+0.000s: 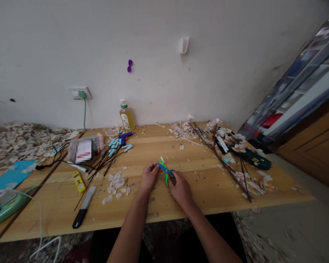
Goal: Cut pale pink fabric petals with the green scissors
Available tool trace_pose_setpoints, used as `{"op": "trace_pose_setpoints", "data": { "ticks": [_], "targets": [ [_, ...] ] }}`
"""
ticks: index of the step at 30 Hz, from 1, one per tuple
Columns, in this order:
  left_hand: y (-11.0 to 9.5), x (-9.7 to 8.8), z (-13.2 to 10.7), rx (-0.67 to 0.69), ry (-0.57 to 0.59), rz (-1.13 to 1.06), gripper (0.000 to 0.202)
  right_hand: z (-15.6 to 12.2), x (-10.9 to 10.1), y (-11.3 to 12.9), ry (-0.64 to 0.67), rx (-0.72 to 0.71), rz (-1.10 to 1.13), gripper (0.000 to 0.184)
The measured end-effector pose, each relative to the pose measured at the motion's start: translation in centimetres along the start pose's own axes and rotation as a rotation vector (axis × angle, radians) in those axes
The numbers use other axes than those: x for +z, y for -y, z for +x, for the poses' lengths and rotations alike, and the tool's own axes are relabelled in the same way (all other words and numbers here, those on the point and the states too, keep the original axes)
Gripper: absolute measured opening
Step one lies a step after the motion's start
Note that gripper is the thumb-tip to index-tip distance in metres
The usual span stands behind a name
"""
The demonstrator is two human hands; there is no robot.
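My right hand (181,188) is closed round small blue and green scissors (166,171) above the middle of the wooden table (208,197). Its blades point toward my left hand (149,176). The fingers of my left hand are pinched together beside the blades; what they hold is too small to make out. A little heap of pale petals (115,184) lies to the left of my hands.
A black-handled knife (83,207) and a yellow tube (79,181) lie at the front left. Thin stems with light blue caps (113,148) and a blue glue gun (124,138) lie behind. An oil bottle (126,115) stands at the wall. Flowered branches (224,157) spread at the right.
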State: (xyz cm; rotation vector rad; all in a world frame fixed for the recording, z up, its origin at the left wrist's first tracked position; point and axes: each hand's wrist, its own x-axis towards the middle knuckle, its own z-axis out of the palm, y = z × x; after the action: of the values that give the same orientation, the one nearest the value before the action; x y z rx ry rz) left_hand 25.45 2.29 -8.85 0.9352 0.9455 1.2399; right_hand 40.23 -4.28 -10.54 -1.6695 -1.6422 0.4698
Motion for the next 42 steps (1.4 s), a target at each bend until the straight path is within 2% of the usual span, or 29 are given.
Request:
{"op": "trace_pose_setpoints", "data": {
  "ticks": [6,15,19,31,33,38,42],
  "targets": [
    [-0.5,0.0,0.0,0.076,-0.019,0.129,0.037,0.0,0.1,-0.4,0.004,-0.018,0.001,0.033],
    [-1.4,-0.1,-1.0,0.305,0.028,0.427,0.020,0.0,0.2,-0.4,-0.004,-0.026,-0.017,0.033],
    [-1.5,-0.2,-1.1,0.330,0.017,0.500,0.020,0.0,0.2,-0.5,0.008,-0.032,-0.016,0.031],
    [-1.2,-0.2,-0.7,0.277,-0.020,0.404,0.023,0.1,0.3,-0.9,-0.010,-0.040,-0.016,0.031],
    [-1.1,-0.2,-0.6,0.215,-0.004,0.318,0.028,0.1,0.3,-1.0,-0.011,-0.031,-0.006,0.030],
    [-0.4,0.4,-0.5,-0.044,0.060,-0.074,0.036,0.0,0.3,-1.0,-0.017,-0.030,0.022,0.031],
    [-0.5,0.7,-0.6,-0.077,0.004,-0.205,0.035,0.0,0.2,-0.6,-0.038,-0.010,0.014,0.029]
  ]
}}
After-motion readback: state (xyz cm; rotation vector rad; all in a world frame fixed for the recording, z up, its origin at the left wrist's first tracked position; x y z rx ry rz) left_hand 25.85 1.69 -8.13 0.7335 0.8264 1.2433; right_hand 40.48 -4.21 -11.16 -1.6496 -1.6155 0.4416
